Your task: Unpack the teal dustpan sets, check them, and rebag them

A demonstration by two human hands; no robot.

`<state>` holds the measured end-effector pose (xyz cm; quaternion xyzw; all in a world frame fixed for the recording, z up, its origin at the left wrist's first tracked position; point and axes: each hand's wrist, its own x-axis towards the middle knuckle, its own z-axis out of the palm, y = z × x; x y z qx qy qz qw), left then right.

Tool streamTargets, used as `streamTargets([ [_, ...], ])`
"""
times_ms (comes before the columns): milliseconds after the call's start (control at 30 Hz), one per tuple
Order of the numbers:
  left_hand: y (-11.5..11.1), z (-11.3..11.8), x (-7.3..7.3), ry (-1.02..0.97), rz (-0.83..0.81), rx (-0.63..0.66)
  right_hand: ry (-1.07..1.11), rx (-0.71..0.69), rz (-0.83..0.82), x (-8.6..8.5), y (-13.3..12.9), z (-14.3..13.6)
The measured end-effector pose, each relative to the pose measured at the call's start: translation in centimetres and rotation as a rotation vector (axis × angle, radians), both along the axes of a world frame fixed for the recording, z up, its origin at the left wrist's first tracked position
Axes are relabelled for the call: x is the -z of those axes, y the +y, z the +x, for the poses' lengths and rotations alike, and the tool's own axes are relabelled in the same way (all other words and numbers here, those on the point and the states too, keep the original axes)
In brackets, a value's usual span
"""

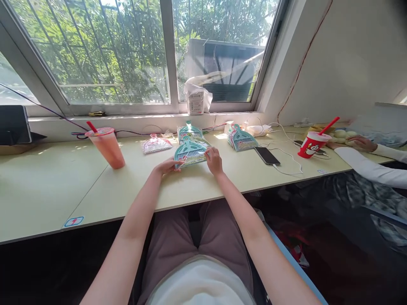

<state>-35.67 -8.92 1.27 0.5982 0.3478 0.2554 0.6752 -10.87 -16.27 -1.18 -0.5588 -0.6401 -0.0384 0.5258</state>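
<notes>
A teal toy dustpan-and-brush set [190, 153] in clear plastic wrap is tilted up slightly above the tabletop before me. At its lower left corner, my left hand [167, 166] is closed on the edge, thumb in front. On the opposite side, the fingers of my right hand [214, 160] pinch the right edge of the wrap. Just behind lies another teal wrapped set [188, 128], partly covered by the held one. A pink wrapped set [155, 144] lies to the left, and a stack of teal and pink sets [241, 139] is to the right.
An orange drink cup [110, 148] stands left, a red and white cup [312, 145] right. A phone [267, 156] on a charging cable lies right of my hands. A tissue pack [196, 101] sits on the sill. A co-worker's hand [362, 143] is at far right.
</notes>
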Motion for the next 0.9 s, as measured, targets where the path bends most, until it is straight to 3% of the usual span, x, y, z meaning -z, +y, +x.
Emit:
streamTargets([
  [100,-0.1,0.8,0.5,-0.018,0.059,0.004,0.054,0.033,0.02,0.3,0.5,0.4],
  [233,-0.4,1.1,0.8,-0.048,0.143,-0.008,0.2,-0.037,-0.079,0.8,1.4,1.0],
  [500,-0.5,1.2,0.3,-0.1,0.158,0.036,0.868,-0.346,-0.369,0.8,2.0,1.3],
  [600,-0.9,1.7,0.1,-0.181,0.152,0.016,1.007,-0.292,-0.296,0.4,2.2,1.7],
  [733,-1.9,2.8,-0.2,-0.163,0.256,-0.115,1.087,-0.163,-0.2,0.2,2.2,2.4],
  [900,-1.6,4.1,-0.4,-0.017,0.274,-0.435,1.023,-0.279,-0.255,0.1,1.7,1.6],
])
